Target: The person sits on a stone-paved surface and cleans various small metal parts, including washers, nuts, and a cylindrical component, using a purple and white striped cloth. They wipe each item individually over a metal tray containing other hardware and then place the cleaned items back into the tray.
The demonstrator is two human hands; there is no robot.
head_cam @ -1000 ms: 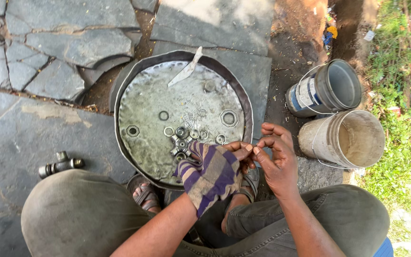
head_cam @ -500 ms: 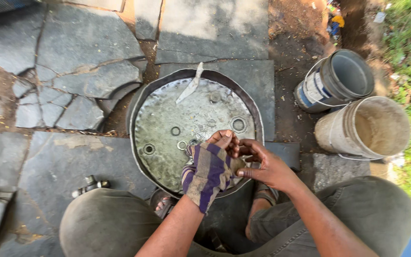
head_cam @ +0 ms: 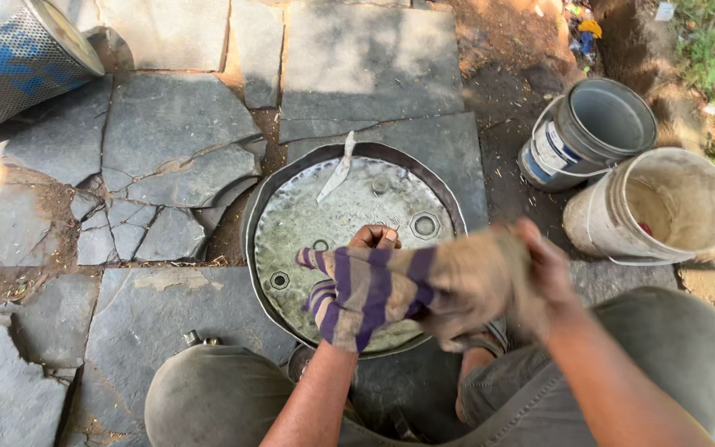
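Hands (head_cam: pixel 457 290) raised, striped cloth (head_cam: pixel 366 294), labelled grey bucket (head_cam: pixel 589 132)

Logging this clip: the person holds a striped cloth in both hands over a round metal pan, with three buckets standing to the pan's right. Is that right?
Not quite: the head view shows two buckets, not three, a grey bucket and a cream bucket, right of the pan. The rest holds: left hand and right hand hold the striped cloth over it.

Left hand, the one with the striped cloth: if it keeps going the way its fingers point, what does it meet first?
The left hand points up-frame, over the round dented metal pan. First in that line is probably the grey metal ring lying in the pan, then the far rim. Height above the pan is unclear.
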